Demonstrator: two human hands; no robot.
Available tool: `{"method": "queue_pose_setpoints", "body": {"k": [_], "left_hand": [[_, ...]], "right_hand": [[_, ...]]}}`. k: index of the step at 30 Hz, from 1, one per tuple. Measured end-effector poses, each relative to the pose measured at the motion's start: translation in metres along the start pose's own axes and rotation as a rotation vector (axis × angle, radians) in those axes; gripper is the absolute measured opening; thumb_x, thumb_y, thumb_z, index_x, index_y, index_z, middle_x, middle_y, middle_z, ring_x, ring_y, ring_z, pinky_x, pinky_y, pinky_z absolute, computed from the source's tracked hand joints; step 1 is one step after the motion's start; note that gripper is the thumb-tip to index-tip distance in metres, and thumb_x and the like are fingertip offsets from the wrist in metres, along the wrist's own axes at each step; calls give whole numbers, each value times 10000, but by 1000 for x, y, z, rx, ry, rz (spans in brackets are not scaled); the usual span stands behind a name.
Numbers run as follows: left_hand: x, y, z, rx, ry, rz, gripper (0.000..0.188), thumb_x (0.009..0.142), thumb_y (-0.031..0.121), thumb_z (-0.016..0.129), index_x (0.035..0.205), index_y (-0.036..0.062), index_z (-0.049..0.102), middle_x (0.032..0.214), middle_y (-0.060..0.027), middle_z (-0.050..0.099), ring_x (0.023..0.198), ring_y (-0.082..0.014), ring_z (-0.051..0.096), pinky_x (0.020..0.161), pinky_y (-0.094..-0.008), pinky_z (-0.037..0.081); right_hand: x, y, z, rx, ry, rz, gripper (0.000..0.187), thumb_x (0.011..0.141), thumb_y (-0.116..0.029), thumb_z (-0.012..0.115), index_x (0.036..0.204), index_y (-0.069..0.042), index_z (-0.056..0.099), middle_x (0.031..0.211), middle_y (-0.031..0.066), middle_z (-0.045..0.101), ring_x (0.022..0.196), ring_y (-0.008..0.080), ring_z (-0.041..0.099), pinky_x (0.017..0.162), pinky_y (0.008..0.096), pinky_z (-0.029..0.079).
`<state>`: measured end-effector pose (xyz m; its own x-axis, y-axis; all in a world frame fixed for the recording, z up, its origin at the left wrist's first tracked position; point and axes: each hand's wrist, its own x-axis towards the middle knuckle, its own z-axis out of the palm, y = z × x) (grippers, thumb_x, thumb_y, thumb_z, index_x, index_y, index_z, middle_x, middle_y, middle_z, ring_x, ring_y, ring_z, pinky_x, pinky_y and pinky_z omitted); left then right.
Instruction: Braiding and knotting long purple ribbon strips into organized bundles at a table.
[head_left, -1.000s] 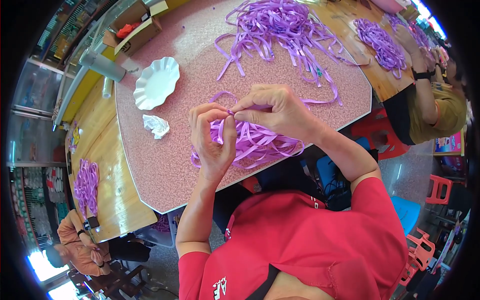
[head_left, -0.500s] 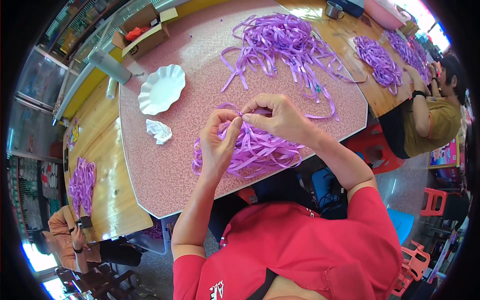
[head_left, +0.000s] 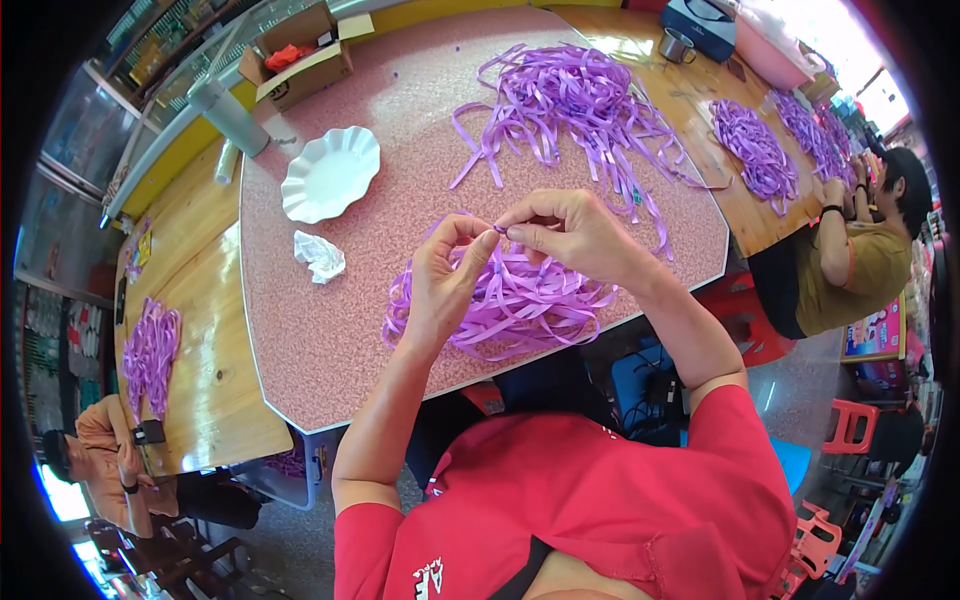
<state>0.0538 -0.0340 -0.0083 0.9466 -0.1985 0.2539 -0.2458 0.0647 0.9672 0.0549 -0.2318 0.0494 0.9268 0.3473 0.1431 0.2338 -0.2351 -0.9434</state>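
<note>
My left hand (head_left: 447, 277) and my right hand (head_left: 572, 232) meet above a pile of purple ribbons (head_left: 500, 300) near the table's front edge. Each pinches a small piece of purple ribbon (head_left: 499, 229) between thumb and fingertips, the two thumbs almost touching. Fine detail of the pinched piece is too small to make out. Farther off on the pink speckled table (head_left: 330, 350) lies a larger heap of purple ribbons (head_left: 565, 95), its loose strands trailing toward me.
At the left stand a white scalloped plate (head_left: 332, 175), crumpled white paper (head_left: 320, 257), a grey-green bottle (head_left: 228, 115) and an open cardboard box (head_left: 305, 60). A metal mug (head_left: 676, 46) is at the far right. Co-workers sit on both sides, near ribbon bundles (head_left: 755, 155).
My hands have shifted slightly to the right, still pinching the ribbon over the pile. The whole view has turned a little.
</note>
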Motion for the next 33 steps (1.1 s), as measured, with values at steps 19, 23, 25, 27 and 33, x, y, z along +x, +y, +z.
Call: {"method": "queue_pose_setpoints", "body": {"k": [19, 23, 25, 27, 33], "left_hand": [[-11, 9, 1, -313, -62, -137, 166, 976, 194, 669, 994, 31, 643, 881, 40, 612, 790, -9, 503, 670, -187, 388], [-10, 10, 5, -372, -101, -169, 160, 987, 194, 654, 1010, 37, 636, 890, 47, 612, 790, -4, 501, 672, -182, 384], [-12, 11, 4, -382, -87, -168, 163, 991, 198, 648, 1015, 37, 635, 892, 48, 610, 788, -1, 499, 670, -178, 383], [-13, 13, 2, -393, -75, -165, 166, 995, 201, 643, 1020, 37, 633, 894, 49, 608, 787, 2, 497, 669, -175, 381], [-12, 20, -5, 57, -58, 66, 189, 947, 194, 677, 1044, 40, 624, 986, -30, 628, 924, -117, 566, 812, -276, 441]], "right_hand": [[-10, -12, 10, -132, 51, -37, 127, 894, -52, 727, 1014, -23, 760, 857, -11, 699, 746, 19, 592, 621, 189, 465], [-13, -8, 9, -177, 101, -166, 132, 886, -55, 737, 1012, -27, 763, 814, -15, 675, 703, 13, 552, 585, 195, 424], [-15, -14, 8, -246, 69, -137, 127, 889, -53, 733, 1008, -15, 756, 790, -13, 642, 679, 16, 523, 573, 200, 400], [-17, -13, 8, -182, 77, -109, 116, 892, -49, 728, 999, -10, 749, 800, -11, 633, 682, 17, 524, 574, 201, 402], [-20, -12, 4, -156, 83, -77, 77, 902, -34, 708, 966, 5, 727, 839, -2, 616, 688, 22, 524, 573, 209, 404]]}}
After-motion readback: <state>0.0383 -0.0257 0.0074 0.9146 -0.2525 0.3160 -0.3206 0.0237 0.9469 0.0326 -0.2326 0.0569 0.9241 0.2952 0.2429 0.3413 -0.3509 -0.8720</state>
